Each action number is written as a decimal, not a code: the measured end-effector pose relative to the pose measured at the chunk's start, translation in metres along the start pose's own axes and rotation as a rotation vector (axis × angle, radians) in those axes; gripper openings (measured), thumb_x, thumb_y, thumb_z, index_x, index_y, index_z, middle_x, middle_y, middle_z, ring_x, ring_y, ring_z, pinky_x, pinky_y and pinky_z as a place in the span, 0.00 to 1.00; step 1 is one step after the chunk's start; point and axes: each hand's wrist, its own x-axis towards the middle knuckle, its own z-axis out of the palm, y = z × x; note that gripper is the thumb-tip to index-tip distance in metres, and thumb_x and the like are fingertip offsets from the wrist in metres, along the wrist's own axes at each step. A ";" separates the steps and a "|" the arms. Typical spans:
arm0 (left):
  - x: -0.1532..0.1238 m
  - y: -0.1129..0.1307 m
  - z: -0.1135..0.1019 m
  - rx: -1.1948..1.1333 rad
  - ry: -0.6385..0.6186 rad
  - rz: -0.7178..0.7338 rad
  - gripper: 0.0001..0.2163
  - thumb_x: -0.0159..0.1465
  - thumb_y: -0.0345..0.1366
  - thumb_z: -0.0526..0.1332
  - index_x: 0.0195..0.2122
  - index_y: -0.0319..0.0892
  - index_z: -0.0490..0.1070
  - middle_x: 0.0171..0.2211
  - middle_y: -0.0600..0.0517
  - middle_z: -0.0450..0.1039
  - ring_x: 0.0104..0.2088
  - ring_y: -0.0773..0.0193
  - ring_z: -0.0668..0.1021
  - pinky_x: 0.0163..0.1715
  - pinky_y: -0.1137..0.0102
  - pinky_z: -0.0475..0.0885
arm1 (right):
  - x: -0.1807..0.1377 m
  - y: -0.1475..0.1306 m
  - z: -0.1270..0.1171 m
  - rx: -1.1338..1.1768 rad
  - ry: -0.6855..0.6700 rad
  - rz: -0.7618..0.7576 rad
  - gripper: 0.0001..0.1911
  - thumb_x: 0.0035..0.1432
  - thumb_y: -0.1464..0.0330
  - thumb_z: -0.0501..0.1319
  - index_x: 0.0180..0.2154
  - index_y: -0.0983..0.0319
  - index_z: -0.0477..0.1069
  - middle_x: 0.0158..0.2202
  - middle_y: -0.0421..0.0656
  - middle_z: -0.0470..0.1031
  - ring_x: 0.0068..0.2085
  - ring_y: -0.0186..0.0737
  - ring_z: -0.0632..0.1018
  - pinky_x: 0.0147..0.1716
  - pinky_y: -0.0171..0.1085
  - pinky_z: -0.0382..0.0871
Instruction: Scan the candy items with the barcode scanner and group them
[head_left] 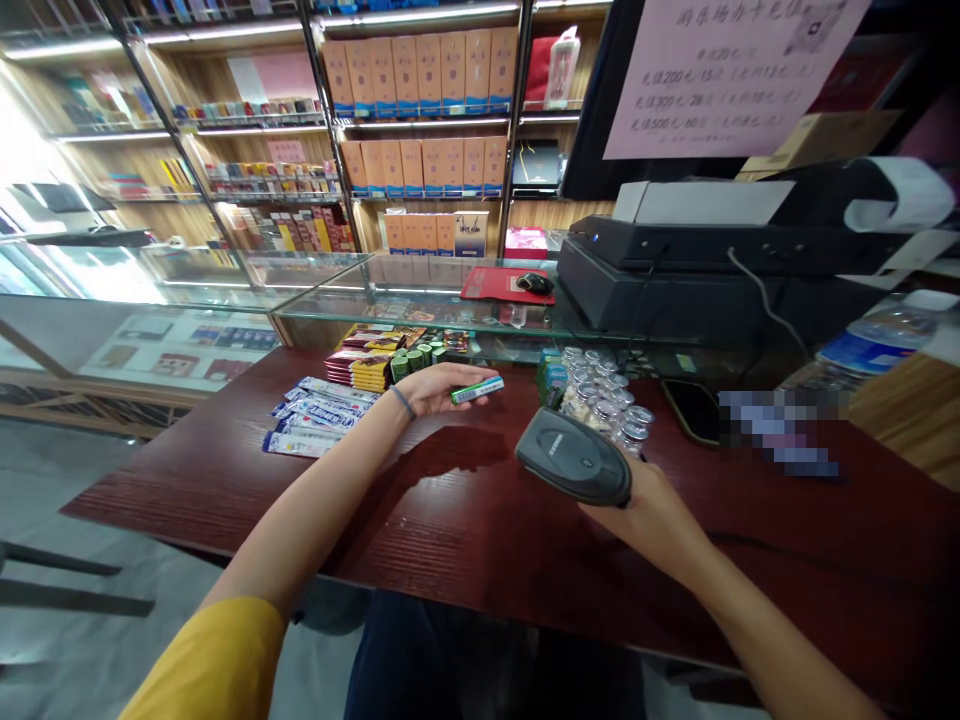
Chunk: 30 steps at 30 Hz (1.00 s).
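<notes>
Head view puts the slim green pack [477, 390] at the centre of things. My left hand [435, 388] lies palm up just above the bench [450, 530], and its grip pinches one end of the pack between thumb and fingertips, so the rest sticks out level to the right. Just right of the pack and nearer to me, my right hand [645, 510] has its grip closed around the handle of a dark scanner [574, 457], whose head leans toward the pack but stays apart from it.

I judge the step in hand to be reading the pack's code. A clean read calls for the printed code to face the scanner's window; I cannot tell which side shows it.

Left of the pack lie blue-and-white packets [315, 420]. Behind it sit a stack of bars [364, 365] and small green rolls [416, 358]. To its right stand silver-capped jars [607, 400], then a dark phone [691, 410]. Farther back right is a black till printer [712, 270].
</notes>
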 end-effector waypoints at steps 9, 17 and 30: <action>-0.003 -0.002 0.034 -0.029 0.164 0.359 0.22 0.56 0.29 0.73 0.53 0.41 0.77 0.44 0.47 0.80 0.37 0.64 0.81 0.38 0.70 0.77 | 0.005 -0.004 -0.004 0.153 0.414 0.289 0.14 0.51 0.62 0.69 0.39 0.61 0.80 0.33 0.46 0.85 0.34 0.50 0.84 0.37 0.44 0.78; 0.020 -0.021 0.073 0.163 0.289 0.598 0.16 0.55 0.31 0.74 0.44 0.41 0.76 0.39 0.50 0.79 0.40 0.63 0.79 0.45 0.69 0.73 | 0.013 0.010 -0.028 0.252 0.482 0.284 0.12 0.56 0.60 0.68 0.25 0.59 0.73 0.18 0.38 0.72 0.20 0.37 0.71 0.26 0.39 0.70; 0.077 -0.067 0.097 0.718 0.377 0.692 0.11 0.59 0.30 0.69 0.44 0.44 0.77 0.40 0.48 0.73 0.42 0.58 0.76 0.47 0.63 0.73 | 0.015 0.019 -0.027 0.349 0.539 0.273 0.12 0.58 0.61 0.67 0.27 0.60 0.71 0.18 0.36 0.70 0.20 0.34 0.69 0.25 0.37 0.67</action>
